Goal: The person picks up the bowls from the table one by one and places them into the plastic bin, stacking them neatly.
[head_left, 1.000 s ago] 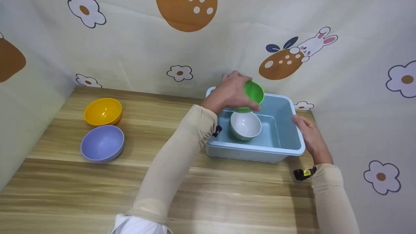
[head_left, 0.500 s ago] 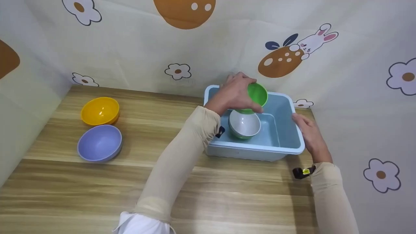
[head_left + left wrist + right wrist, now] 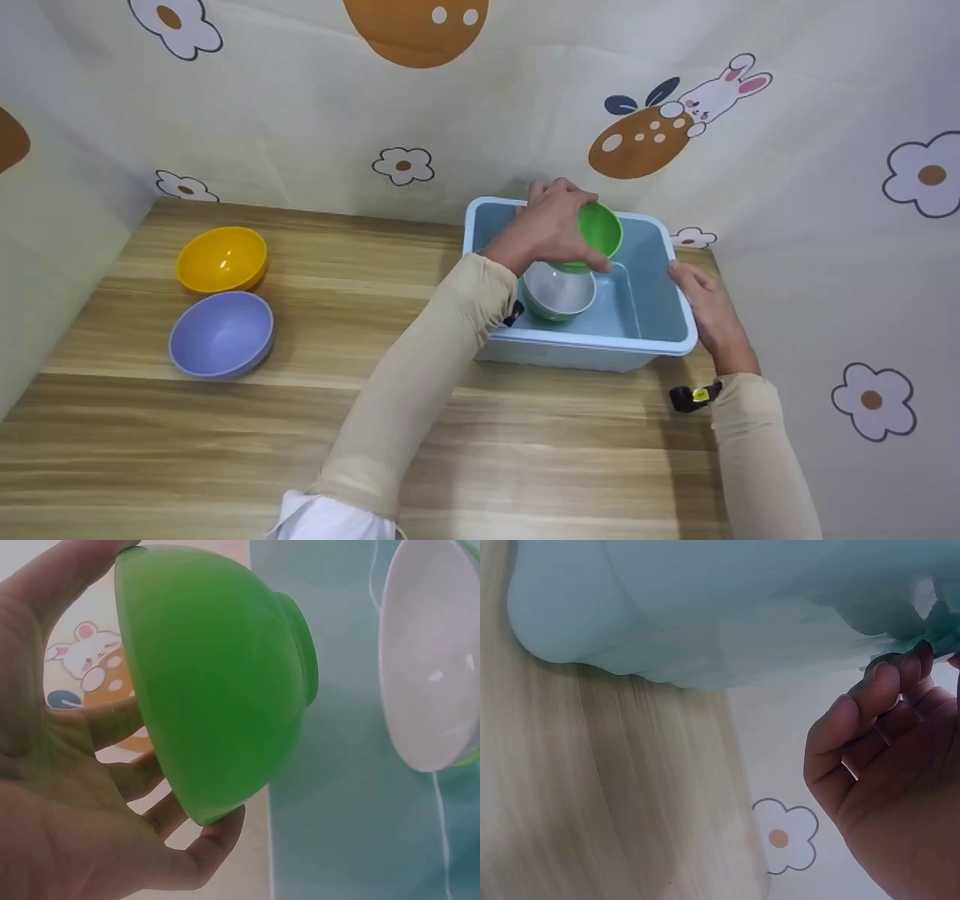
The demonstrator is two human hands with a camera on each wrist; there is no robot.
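Note:
My left hand [image 3: 551, 229] grips a green bowl [image 3: 602, 231] by its rim, thumb on one side and fingers on the other. In the left wrist view the green bowl [image 3: 217, 682] is tipped on its side, its foot facing the tub. Below it in the light blue plastic tub [image 3: 585, 341], a bowl with a white inside and green outside [image 3: 561, 289] stands upright, partly covered by the hand and held bowl. My right hand [image 3: 709, 311] holds the tub's right rim. The right wrist view has the bent fingers [image 3: 832, 727] at the tub's edge.
A yellow bowl [image 3: 223, 260] and a purple bowl [image 3: 221, 335] stand close together on the left of the wooden table [image 3: 225, 442]. A patterned cloth [image 3: 300, 97] hangs behind the table and along both sides, close to the tub's back.
My left hand has sunk slightly with the green bowl, coming closer over the white-lined bowl. The right hand keeps its hold on the tub; the head view has shifted a little.

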